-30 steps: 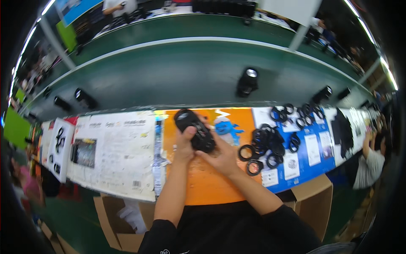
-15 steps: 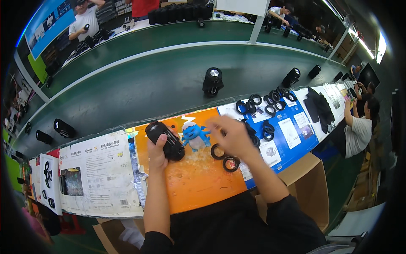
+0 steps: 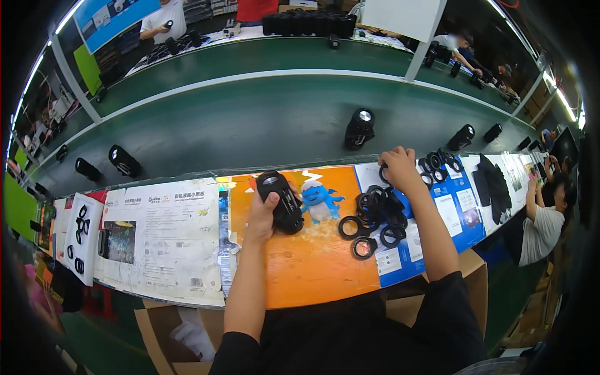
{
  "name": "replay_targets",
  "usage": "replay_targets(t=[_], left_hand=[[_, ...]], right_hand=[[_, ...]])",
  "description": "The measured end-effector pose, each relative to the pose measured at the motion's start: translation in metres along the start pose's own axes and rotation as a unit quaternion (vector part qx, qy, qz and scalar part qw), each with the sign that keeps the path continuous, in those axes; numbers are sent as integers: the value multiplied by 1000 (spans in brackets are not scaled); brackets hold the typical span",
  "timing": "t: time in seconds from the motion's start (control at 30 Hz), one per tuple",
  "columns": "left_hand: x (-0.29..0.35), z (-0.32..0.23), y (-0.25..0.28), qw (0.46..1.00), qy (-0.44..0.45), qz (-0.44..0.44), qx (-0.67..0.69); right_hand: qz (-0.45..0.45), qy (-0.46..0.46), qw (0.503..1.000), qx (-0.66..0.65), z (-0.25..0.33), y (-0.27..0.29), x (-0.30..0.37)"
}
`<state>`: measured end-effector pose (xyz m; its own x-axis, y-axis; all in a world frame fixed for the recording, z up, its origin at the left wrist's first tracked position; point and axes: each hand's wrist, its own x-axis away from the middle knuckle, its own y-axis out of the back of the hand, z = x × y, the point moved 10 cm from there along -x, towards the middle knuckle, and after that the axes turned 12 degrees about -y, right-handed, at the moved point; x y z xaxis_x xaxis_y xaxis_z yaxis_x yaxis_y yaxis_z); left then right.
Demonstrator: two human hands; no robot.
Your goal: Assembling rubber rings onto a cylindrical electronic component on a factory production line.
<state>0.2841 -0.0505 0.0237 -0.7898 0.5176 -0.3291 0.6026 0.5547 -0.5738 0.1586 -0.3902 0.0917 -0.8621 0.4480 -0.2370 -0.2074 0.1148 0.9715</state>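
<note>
My left hand (image 3: 262, 215) is closed round a black cylindrical device (image 3: 284, 203), which looks like a portable speaker, tilted above the orange sheet. At the far edge of the blue sheet my right hand (image 3: 400, 167) has its fingers curled down on a black ring (image 3: 383, 175); the hand hides part of that ring. A pile of black rings (image 3: 375, 209) lies just nearer to me, and a loose ring (image 3: 363, 248) rests on the orange sheet. Between the device and the pile is a blue and white cartoon figure (image 3: 322, 203).
Beyond the bench runs a green conveyor belt (image 3: 250, 137) carrying black devices, one (image 3: 360, 128) straight ahead. More rings (image 3: 440, 164) and black cloth-like pieces (image 3: 492, 190) lie to the right. A white tray (image 3: 80, 240) stands left. Open cardboard boxes (image 3: 178, 337) sit below. A co-worker (image 3: 540, 231) works at right.
My right hand has gone from above the orange sheet out to the rings at the far right. My left hand still holds the black device. The whole view has shifted.
</note>
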Motion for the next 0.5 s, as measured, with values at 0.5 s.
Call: replay_targets(t=[0.5], left_hand=[[3,-3,-3,999,34,-5,20]], right_hand=[[11,80,983,-168,150,18,35]])
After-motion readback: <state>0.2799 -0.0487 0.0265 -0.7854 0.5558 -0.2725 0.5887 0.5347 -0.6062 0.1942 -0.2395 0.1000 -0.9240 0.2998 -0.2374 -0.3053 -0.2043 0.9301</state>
